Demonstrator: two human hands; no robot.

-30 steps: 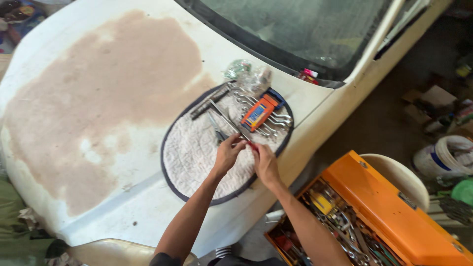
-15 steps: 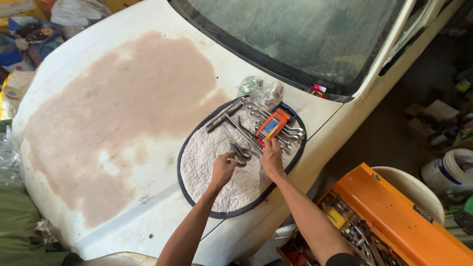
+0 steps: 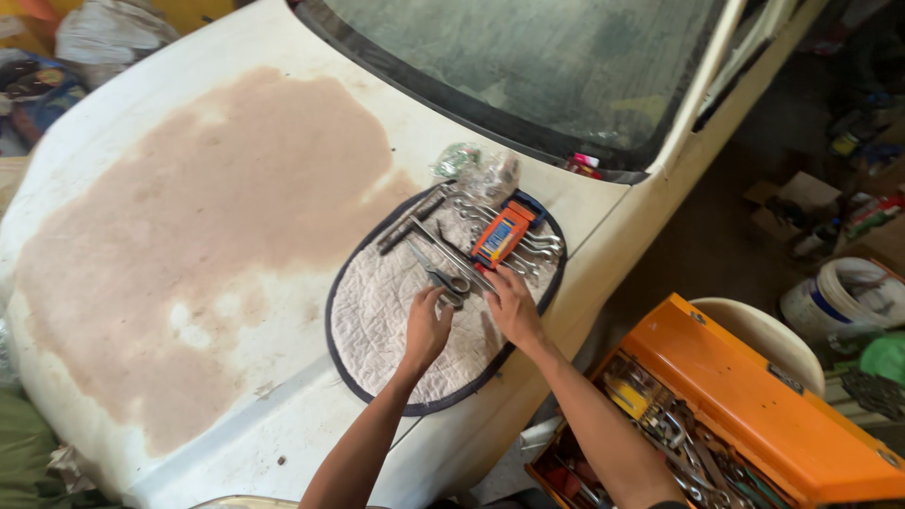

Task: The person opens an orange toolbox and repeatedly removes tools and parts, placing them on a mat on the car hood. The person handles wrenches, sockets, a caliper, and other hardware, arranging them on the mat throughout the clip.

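Two hands, left hand (image 3: 426, 325) and right hand (image 3: 510, 306), each grip closed on steel pliers (image 3: 443, 279) lying on one oval quilted mat (image 3: 396, 320) atop the white hood (image 3: 189, 236). One orange metal toolbox (image 3: 754, 405) stands open nearby.

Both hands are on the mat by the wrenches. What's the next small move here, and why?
Probably close the left hand on the wrench under its fingertips and lift it clear. Both hands sit at the near end of the tools laid on the quilted mat; the right hand rests beside it and could steady the neighbouring wrenches so they do not slide on the sloping hood.
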